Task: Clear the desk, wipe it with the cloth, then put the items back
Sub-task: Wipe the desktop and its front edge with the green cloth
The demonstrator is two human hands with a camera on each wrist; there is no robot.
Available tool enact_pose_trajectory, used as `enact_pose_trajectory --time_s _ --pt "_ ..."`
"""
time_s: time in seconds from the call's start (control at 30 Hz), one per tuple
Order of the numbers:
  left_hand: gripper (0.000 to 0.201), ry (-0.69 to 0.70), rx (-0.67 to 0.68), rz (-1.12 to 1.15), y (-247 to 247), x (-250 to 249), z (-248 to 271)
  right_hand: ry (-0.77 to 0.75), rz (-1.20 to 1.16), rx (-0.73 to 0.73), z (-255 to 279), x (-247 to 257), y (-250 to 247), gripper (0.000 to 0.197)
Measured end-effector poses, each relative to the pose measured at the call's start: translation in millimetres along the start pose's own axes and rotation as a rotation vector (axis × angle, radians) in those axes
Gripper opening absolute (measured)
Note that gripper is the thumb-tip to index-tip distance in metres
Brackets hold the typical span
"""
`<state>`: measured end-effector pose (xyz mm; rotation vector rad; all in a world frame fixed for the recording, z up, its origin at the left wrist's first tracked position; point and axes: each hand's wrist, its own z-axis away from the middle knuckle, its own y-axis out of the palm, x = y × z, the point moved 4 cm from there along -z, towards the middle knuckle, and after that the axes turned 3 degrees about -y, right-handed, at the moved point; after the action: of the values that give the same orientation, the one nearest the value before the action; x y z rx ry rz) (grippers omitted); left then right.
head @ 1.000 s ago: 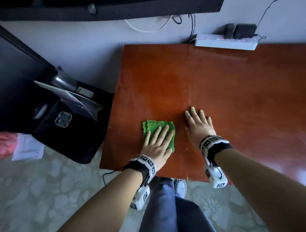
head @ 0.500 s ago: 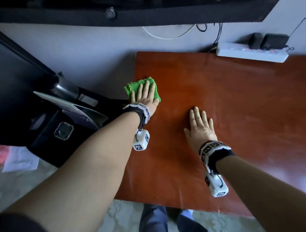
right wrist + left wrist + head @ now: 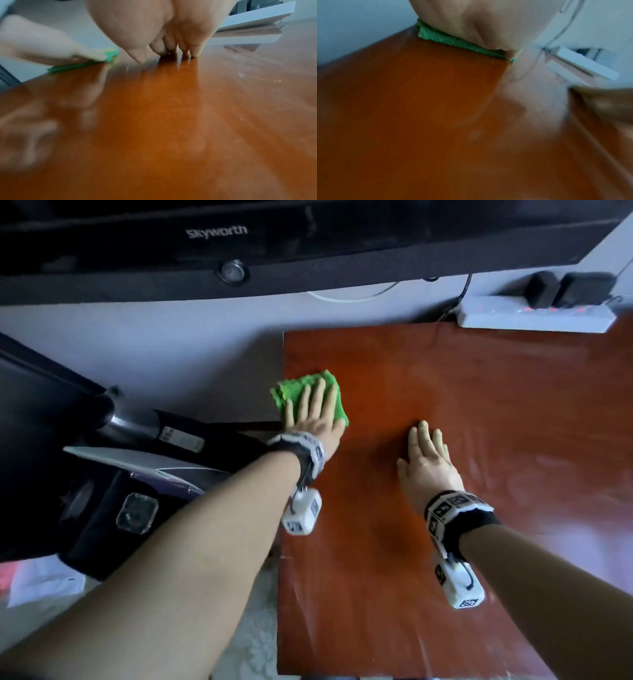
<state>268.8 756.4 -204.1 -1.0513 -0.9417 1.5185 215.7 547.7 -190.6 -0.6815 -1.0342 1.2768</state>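
A green cloth [image 3: 291, 392] lies at the left edge of the red-brown desk [image 3: 479, 412], partly hanging past it. My left hand [image 3: 313, 409] presses flat on the cloth with straight fingers. In the left wrist view the palm [image 3: 479, 23] covers most of the cloth [image 3: 453, 39]. My right hand [image 3: 428, 453] rests flat on the bare desk near its middle, fingers straight. The right wrist view has its fingertips [image 3: 193, 52] touching the wood [image 3: 171, 121], with the cloth [image 3: 109, 54] off to the left.
A white power strip [image 3: 534, 314] with black plugs sits at the desk's back edge. A black TV [image 3: 239, 244] hangs above. Left of the desk, a black chair [image 3: 96, 525] holds a small clear container [image 3: 137, 513], papers and other items. Papers [image 3: 41, 580] lie on the floor.
My left hand swept the cloth from the near part of the desk up to the left edge, then stayed near there. The right hand kept its place.
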Motion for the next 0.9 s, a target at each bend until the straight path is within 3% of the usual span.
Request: enact_pose_trajectory --time_s 0.13,0.23,0.4,0.53,0.6,0.73,0.83,0.9 --pt "0.065 -0.064 0.03 0.033 -31.0 7.9 -92.1 0.002 0.008 -0.009 -2.8 -3.4 0.2 0.066" --pt "0.065 -0.045 0.023 0.03 -26.5 9.8 -83.2 0.002 -0.011 -0.007 -1.1 -1.1 -0.9 0.065" --pt "0.069 0.128 0.009 -0.083 16.4 8.9 49.6 -0.032 -0.034 -0.009 3.4 -4.3 -8.9 0.064" --pt "0.071 0.293 0.113 -0.186 63.7 20.4 192.4 -0.067 -0.084 0.024 7.1 -10.2 -8.0 0.064" --pt "0.072 0.32 0.184 -0.201 73.0 32.4 220.0 -0.075 -0.082 0.031 17.2 -15.6 -2.9 0.064" --pt "0.07 0.333 0.143 -0.229 57.4 31.3 168.5 -0.094 -0.043 0.033 56.7 -30.3 14.5 0.067" --pt "0.067 0.189 0.085 -0.179 40.0 21.8 110.9 -0.088 -0.045 0.01 77.8 -36.5 25.4 0.067" --pt "0.067 0.119 0.053 -0.158 40.2 14.3 103.5 -0.076 -0.068 0.0 85.9 -37.2 29.6 0.065"
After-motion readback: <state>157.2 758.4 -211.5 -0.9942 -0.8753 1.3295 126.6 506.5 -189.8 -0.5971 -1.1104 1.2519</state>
